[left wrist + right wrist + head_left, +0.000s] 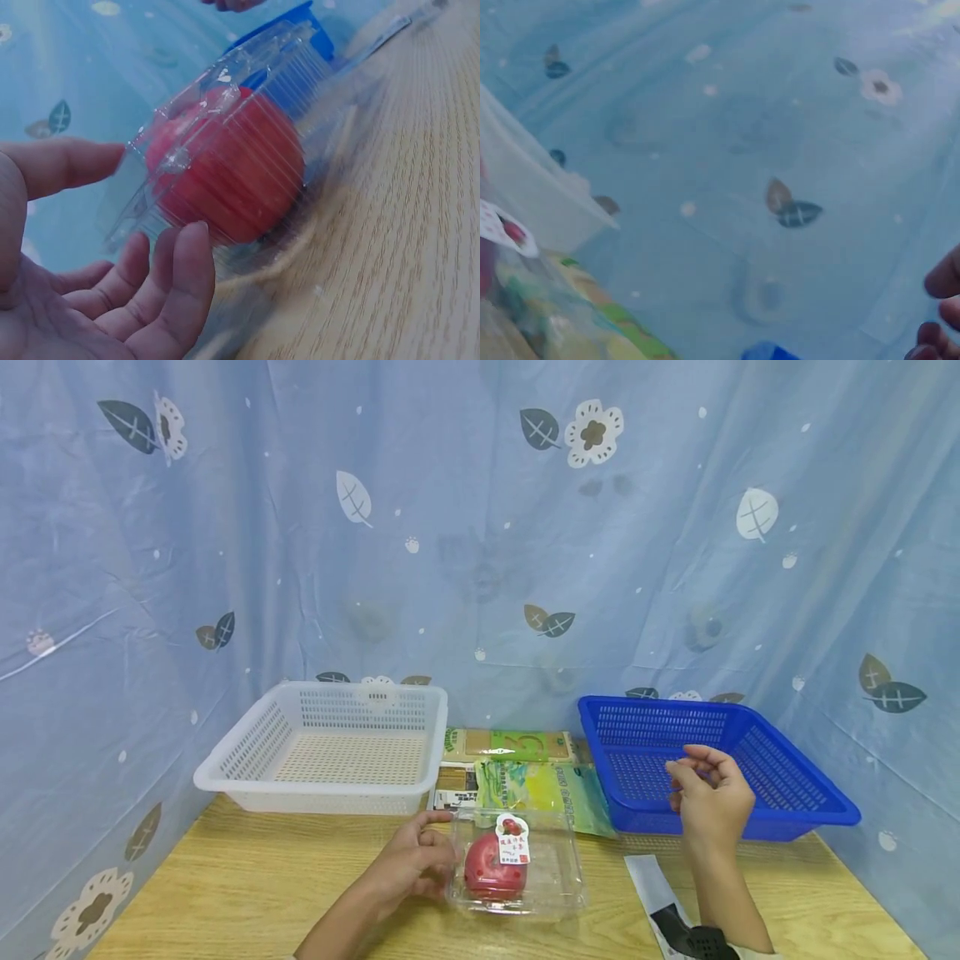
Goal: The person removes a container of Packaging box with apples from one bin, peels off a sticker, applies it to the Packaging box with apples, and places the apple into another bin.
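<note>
A clear plastic clamshell box [551, 868] stands on the table in front of me. Inside its left half lies a red apple [232, 165], below a white label [513, 841] with red print. My left hand [416, 862] is at the box's left side, fingers loosely bent; in the left wrist view, one fingertip reaches a corner of the lid and the others lie near the lower edge. Raised in the air before the blue basket, my right hand [712, 793] has loosely curled fingers and holds nothing. Only its fingertips [945, 281] show in the right wrist view.
At the back left stands a white basket [322, 802], at the back right a blue basket [738, 827]. Between them lie a yellow-green packet [540, 785] and a brown-and-green packet [517, 744]. A white strip [652, 881] lies by the right forearm. A blue curtain [450, 568] hangs behind.
</note>
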Demonstrator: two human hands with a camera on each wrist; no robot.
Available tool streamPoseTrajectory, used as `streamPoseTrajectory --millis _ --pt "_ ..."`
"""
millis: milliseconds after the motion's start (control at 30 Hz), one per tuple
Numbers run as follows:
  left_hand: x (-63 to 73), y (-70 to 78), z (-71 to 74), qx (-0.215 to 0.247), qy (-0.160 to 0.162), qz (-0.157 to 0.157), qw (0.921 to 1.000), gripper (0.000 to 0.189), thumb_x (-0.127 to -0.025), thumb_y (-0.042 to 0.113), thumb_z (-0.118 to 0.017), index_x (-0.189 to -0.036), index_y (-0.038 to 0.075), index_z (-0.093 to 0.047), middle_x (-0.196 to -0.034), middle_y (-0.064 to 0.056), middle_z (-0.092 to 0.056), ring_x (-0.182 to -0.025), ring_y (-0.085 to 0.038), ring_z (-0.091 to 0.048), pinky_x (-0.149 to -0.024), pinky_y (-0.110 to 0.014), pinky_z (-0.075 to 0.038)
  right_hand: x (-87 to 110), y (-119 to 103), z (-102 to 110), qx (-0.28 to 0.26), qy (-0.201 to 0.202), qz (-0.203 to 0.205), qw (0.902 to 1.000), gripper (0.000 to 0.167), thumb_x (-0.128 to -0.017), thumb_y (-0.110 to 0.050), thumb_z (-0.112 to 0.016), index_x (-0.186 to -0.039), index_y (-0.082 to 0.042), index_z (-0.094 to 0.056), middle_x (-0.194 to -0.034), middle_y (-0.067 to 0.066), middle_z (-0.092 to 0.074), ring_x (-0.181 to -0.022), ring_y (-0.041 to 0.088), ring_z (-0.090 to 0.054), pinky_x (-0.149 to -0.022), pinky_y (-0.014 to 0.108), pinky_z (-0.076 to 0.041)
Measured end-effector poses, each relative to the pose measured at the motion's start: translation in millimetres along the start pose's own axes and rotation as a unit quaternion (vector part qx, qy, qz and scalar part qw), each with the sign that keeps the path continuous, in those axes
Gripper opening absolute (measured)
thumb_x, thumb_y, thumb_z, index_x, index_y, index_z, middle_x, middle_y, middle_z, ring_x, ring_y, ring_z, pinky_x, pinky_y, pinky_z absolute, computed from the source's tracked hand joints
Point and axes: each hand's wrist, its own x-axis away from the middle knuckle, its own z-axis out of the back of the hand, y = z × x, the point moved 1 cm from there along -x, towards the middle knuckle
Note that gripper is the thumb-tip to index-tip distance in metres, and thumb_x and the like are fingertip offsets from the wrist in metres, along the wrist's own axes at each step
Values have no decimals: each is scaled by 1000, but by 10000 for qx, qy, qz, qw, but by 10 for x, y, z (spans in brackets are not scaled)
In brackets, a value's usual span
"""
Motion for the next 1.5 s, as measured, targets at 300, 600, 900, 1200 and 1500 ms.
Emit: streamPoseTrajectory --millis 300,600,900,1200,1500 --pt "10 6 -10 42 -67 -17 10000 77 -85 6 -71 -149 -1 -29 -93 -6 -59 -75 -16 -58 -65 -38 -60 -229 146 248 -678 1095 255 9913 32 -87 15 -63 -106 -11 -60 -95 4 -48 -55 9 -54 -38 17 -41" --pt "9 -5 -36 214 -100 89 9997 78 -85 6 -70 -150 -2 -28 -101 -12 -59 -71 -14 -57 -58 -32 -59 -387 326 482 -1546 2657 523 9501 44 -77 28 -49 -98 -11 -55 -94 4 -41 -76 12 -44 -47 15 -43" --pt "22 -4 -39 544 -347 174 9978 78 -89 7 -66 -152 -2 -23 -109 -16 -52 -67 -14 -56 -64 -43 -63 -477 490 651 -2206 3274 -615 9167 37 -88 17 -55 -103 -14 -43 -96 -2 -35 -74 9 -34 -49 16 -36" --pt "4 -93 -77 668 -283 37 9974 79 -87 5 -66 -152 -3 -21 -111 -17 -52 -62 -15 -56 -62 -42 -62 -524 521 791 -2531 2984 -1934 8997 16 -105 -17 -50 -106 -20 -35 -112 -6 -39 -48 16 -39 -39 27 -40" --pt "-3 -132 -144 666 -106 -100 9977 76 -85 3 -64 -149 -3 -23 -109 -16 -54 -60 -17 -58 -57 -40 -62 -517 524 787 -2961 2856 -2036 8884 18 -105 -12 -50 -93 -15 -37 -78 1 -41 -43 22 -39 -39 38 -48"
